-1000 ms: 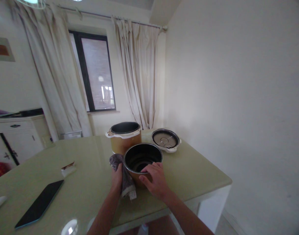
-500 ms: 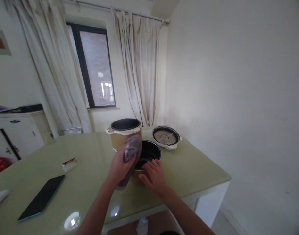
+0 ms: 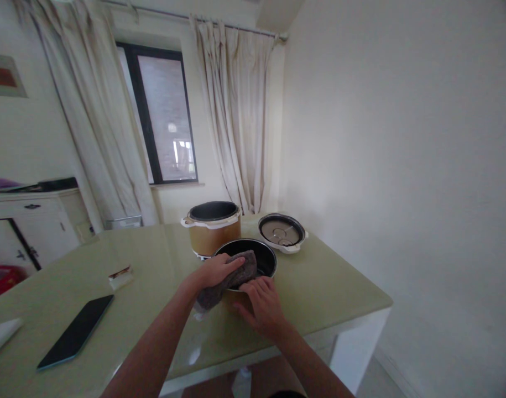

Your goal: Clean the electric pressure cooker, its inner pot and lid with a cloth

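A dark-lined inner pot (image 3: 264, 255) stands on the table close to me, its rim facing up. My left hand (image 3: 214, 272) grips a grey-brown cloth (image 3: 245, 268), which lies over the pot's left and near rim, with one end hanging down outside. On the near rim, my right hand (image 3: 261, 303) has its fingers hooked over the edge and its thumb against the outer wall. Just behind the pot is a gold cooker body (image 3: 211, 239) with a white rim and a dark inside. The cooker lid (image 3: 281, 231) rests upside down to the right.
The pale green table (image 3: 153, 260) has its right corner near the wall. At left lie a dark tablet-like slab (image 3: 76, 331), a small white packet (image 3: 120, 278) and a white item (image 3: 1, 336). Beyond are a white cabinet (image 3: 49, 221) and a red basin (image 3: 4, 281).
My left hand has lowered the cloth from above the pot's left side onto its rim and opening. My right hand keeps its hold on the near rim.
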`<state>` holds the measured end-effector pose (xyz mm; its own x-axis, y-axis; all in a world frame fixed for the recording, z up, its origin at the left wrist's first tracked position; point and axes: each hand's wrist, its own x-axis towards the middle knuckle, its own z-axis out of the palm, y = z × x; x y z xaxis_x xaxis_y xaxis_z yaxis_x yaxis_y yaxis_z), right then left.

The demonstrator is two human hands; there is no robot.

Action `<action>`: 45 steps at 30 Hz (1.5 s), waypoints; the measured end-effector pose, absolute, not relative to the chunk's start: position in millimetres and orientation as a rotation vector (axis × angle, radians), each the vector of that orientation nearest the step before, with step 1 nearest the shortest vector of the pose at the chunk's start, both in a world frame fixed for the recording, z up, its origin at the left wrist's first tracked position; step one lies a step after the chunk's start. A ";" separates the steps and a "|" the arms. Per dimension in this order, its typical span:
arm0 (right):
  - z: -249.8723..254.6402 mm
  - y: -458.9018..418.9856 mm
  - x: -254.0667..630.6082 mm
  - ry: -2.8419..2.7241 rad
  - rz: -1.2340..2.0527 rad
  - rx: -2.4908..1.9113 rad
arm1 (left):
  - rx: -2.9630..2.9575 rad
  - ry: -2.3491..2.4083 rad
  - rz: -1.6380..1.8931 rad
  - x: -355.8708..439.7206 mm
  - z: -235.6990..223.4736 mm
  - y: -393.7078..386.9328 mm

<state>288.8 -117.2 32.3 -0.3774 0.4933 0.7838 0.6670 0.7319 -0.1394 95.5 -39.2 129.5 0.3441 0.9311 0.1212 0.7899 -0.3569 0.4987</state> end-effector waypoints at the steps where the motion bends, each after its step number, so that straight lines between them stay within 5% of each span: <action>1: 33.0 -117.9 287.8 -2.043 -0.220 -0.880 | 2.272 1.521 0.568 94.7 130.8 -36.5; 11: 53.9 -72.8 314.7 -1.865 0.065 -0.915 | 2.299 1.432 0.760 63.4 126.8 -31.5; 19: 54.9 -82.9 283.9 -1.910 -0.237 -1.049 | 2.502 1.745 0.571 113.4 115.3 -67.3; 28: 63.9 -65.0 336.5 -1.865 -0.069 -0.927 | 2.559 1.399 0.601 91.1 122.2 -51.7; 35: 48.5 -86.8 293.0 -1.848 -0.402 -1.039 | 2.532 1.704 0.669 118.0 114.2 -58.6; 45: 55.7 -59.9 327.0 -1.902 -0.204 -0.916 | 2.509 1.456 0.962 79.8 95.0 -39.9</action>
